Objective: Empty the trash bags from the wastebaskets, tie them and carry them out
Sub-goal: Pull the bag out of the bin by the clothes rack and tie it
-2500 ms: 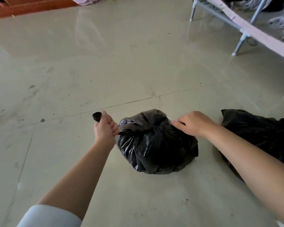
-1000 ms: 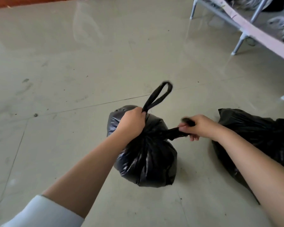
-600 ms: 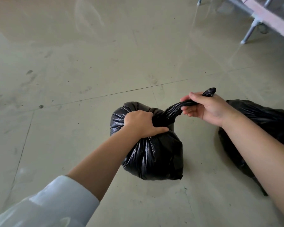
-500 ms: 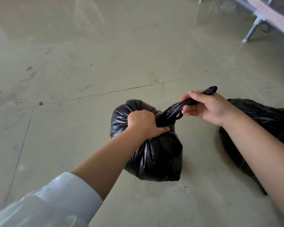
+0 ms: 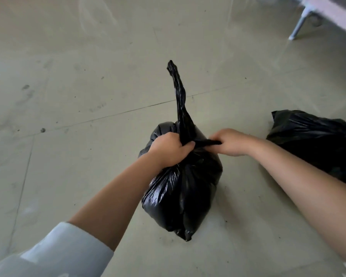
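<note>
A full black trash bag [image 5: 183,192] stands on the grey floor in the middle of the view. My left hand [image 5: 168,150] grips the bag's gathered neck, and one twisted handle strip [image 5: 179,92] sticks straight up from that fist. My right hand [image 5: 231,142] is curled round the other handle strip [image 5: 206,143] and holds it sideways to the right, just above the bag's top. A second black trash bag [image 5: 316,144] lies on the floor to the right, behind my right forearm.
The tiled floor [image 5: 88,96] has a seam line running across it and a few dark specks. A metal leg [image 5: 298,27] of a frame with a pale board on top stands at the upper right corner.
My right hand has come down and in toward my left, holding a strip sideways. The other strip now sticks up from my left fist. The view has tilted down.
</note>
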`<state>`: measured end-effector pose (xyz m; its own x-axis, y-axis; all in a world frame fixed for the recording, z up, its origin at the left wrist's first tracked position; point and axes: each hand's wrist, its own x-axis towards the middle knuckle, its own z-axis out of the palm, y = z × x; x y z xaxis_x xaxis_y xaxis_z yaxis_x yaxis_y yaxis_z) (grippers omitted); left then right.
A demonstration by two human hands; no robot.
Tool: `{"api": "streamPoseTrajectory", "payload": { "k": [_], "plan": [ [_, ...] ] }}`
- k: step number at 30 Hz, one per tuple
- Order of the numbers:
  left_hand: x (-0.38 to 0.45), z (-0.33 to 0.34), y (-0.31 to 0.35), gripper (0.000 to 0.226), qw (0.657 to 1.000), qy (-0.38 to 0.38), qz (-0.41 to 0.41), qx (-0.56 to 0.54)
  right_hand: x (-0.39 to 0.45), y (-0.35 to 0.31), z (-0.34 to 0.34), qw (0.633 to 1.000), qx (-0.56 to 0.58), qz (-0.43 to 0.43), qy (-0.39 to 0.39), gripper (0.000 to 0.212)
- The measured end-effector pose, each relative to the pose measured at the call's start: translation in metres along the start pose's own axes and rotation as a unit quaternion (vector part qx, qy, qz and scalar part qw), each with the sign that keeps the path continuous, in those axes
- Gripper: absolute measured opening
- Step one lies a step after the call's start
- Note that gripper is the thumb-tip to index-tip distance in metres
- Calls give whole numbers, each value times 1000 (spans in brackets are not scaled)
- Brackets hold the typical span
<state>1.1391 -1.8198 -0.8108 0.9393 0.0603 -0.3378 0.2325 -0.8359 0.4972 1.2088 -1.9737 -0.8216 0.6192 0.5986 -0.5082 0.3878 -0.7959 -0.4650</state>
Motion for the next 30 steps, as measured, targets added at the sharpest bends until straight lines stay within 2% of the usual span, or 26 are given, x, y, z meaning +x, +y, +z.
{"api": "streamPoseTrajectory", "payload": {
  "k": [2,4,8,10,12,14,16,19,21,23,27,28,30],
  "plan": [
    [2,0,-6,33,991,-2,-25,-134,-1,-2,-9,1000,13,-1,26,29],
    [5,-1,-13,36,962,-5,-62,-265,-5,-1,-18,997,64,-3,52,37],
    [9,-12,-26,36,921,-59,-89,-374,-8,-5,-23,989,93,-43,107,40],
    [10,-17,-27,31,886,-83,-84,-448,-10,-16,-25,977,132,-67,155,37],
    [14,-20,-28,31,842,-121,-87,-519,-14,-29,-29,957,217,-95,167,33],
    [14,-23,-26,30,804,-161,-111,-561,-20,-37,-26,941,276,-141,133,38],
    [14,-24,-26,31,767,-163,-139,-605,-27,-39,-14,936,298,-170,78,43],
    [13,-18,-29,37,720,-137,-174,-658,-35,-29,1,942,304,-146,-1,27],
    [13,-10,-29,34,726,-134,-176,-652,-38,-22,0,957,263,-109,-48,26],
    [14,-2,-28,32,748,-119,-170,-630,-39,-18,-6,978,177,-71,-84,28],
    [16,10,-33,52,780,-106,-141,-600,-45,-24,-21,989,-10,-9,-144,31],
    [15,11,-35,56,793,-113,-133,-584,-46,-26,-25,992,-33,-15,-120,34],
    [15,11,-37,56,813,-125,-115,-557,-43,-29,-34,998,-27,-39,28,27]
  ]
}}
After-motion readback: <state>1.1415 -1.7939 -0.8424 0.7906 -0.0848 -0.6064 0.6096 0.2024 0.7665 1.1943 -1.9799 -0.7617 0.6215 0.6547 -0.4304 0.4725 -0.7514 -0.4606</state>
